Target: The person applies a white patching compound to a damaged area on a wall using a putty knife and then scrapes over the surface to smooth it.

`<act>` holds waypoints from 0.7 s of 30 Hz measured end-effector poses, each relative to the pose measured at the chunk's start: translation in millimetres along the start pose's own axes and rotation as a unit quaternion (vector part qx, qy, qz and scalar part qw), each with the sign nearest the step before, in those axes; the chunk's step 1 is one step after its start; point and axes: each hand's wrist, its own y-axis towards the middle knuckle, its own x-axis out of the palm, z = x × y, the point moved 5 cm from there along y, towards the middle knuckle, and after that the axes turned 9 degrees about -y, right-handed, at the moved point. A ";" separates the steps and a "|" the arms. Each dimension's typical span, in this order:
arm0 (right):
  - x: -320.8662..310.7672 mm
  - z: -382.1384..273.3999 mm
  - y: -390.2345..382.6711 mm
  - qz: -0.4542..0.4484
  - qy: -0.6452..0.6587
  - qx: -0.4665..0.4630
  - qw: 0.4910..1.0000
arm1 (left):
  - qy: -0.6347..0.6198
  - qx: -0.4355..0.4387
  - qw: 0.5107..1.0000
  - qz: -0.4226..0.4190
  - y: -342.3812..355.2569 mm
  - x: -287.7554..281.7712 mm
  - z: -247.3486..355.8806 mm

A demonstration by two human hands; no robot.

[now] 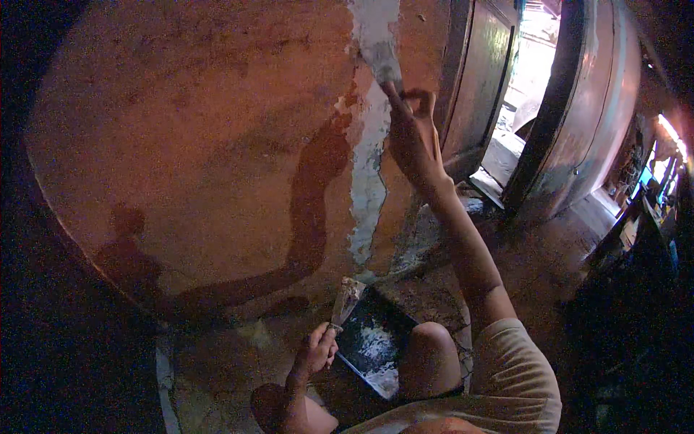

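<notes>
My right hand point(416, 141) is raised to the wall, its fingers closed round the handle of a putty knife point(389, 71). That knife's blade lies against a pale grey-white strip of filler point(369, 170), which runs down the orange-brown wall point(217, 137) with ragged edges. Lower down, my left hand point(316, 347) grips a second putty knife point(348, 300), blade upward and smeared with whitish paste. Just right of that hand is a dark rectangular tray point(350, 359) with white paste point(376, 340) spread over its bottom. My bent knee covers part of the tray's right side.
A wooden door panel point(477, 79) stands right of the strip, beside a bright doorway point(531, 79). A second, curved-looking door panel point(593, 108) is farther right. Mixed clutter point(650, 195) sits at the far right. My arm's shadow falls across the wall.
</notes>
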 end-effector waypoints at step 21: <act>-11.0 -12.1 -49.0 -0.059 0.104 0.118 0.986 | 0.030 0.022 0.999 -0.009 -7.7 -5.4 7.4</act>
